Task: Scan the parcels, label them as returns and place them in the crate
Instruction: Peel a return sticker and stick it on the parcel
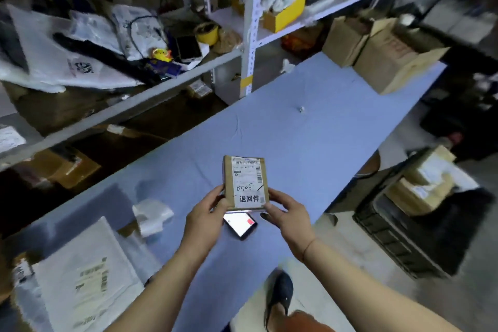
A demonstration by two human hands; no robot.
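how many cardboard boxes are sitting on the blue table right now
2: two open cardboard boxes side by side at the table's far end, left box, right box. The small parcel is held above the table, not on it.

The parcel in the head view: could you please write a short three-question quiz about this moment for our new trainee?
1. True or false: the parcel already carries a return label.
2. What lies on the table just under the parcel? A) scissors B) a phone C) a tape roll
3. On which side of the table does the black crate stand?

Key:
1. True; a white label with printed characters sits on its lower part, and both the left hand and right hand hold the parcel.
2. B, a phone with its screen lit.
3. On the person's right, on the floor, with parcels already inside.
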